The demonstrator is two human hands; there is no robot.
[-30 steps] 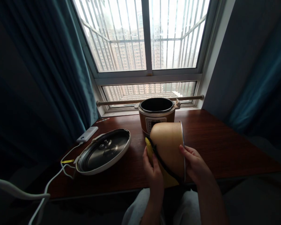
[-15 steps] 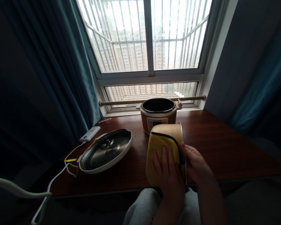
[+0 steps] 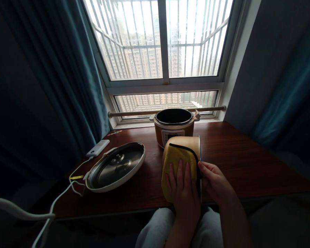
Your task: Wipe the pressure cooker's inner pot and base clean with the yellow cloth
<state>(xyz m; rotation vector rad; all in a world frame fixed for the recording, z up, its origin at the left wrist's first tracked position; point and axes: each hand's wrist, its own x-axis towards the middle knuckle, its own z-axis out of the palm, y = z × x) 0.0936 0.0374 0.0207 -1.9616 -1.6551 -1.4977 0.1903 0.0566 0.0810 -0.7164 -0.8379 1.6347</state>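
A tan inner pot (image 3: pixel 187 142) lies on its side over the near edge of the wooden table, its metal rim turned right. My right hand (image 3: pixel 215 182) grips that rim, fingers curled round it. A yellow cloth (image 3: pixel 176 160) with a dark edge is draped over the pot's outer wall. My left hand (image 3: pixel 183 187) lies flat on the cloth with its fingers stretched out, pressing it against the pot.
The cooker body (image 3: pixel 173 125) stands open near the window. Its lid (image 3: pixel 116 166) lies upside down on the left of the table (image 3: pixel 237 162), beside a white power bank (image 3: pixel 98 147) and white cables (image 3: pixel 59 196). Teal curtains hang on both sides.
My left hand has brought the yellow cloth from the pot's left side up onto its outer wall and now lies flat on it. My right hand has kept its grip on the rim.
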